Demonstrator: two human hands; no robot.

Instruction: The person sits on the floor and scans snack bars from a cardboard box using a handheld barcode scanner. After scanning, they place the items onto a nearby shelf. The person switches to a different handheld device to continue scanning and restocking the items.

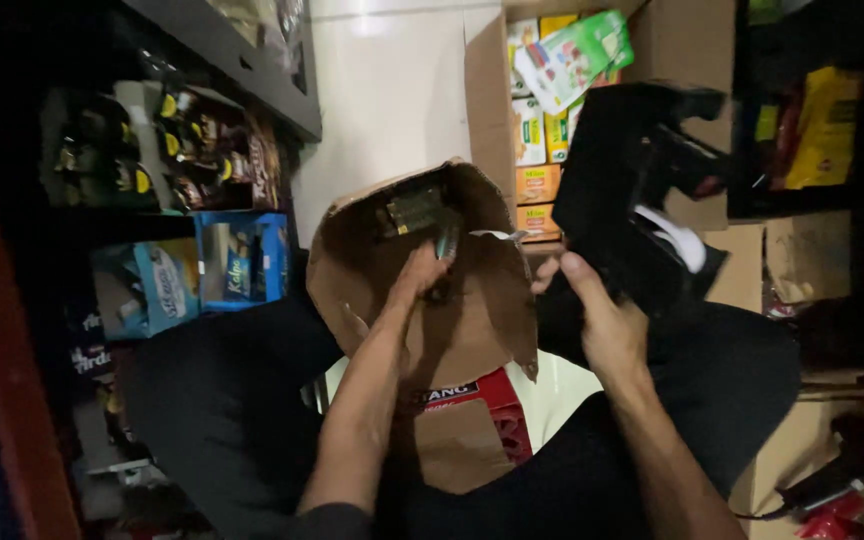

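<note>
At the far left of the frame, shelves (167,150) carry dark packets with yellow marks and, lower down, blue boxes (242,255).

In the centre, a torn brown cardboard box (472,320) rests on the person's lap, its open flap standing up and away from the camera, a red printed panel on its near side. The left hand (422,285) reaches up into the box mouth, its fingers (440,262) curled against small dark packets (414,210) lying just beyond the fingertips, toward the top of the frame. Whether the fingers actually pinch one is hidden.

Just right of the box edge, the right hand (597,315) grips a black bag (632,190), fingers closed on its lower edge; the bag rises toward the upper right. The left hand is clearly nearer the packets.

Behind, an open carton (552,100) of yellow and orange packs stands at top centre-right.
</note>
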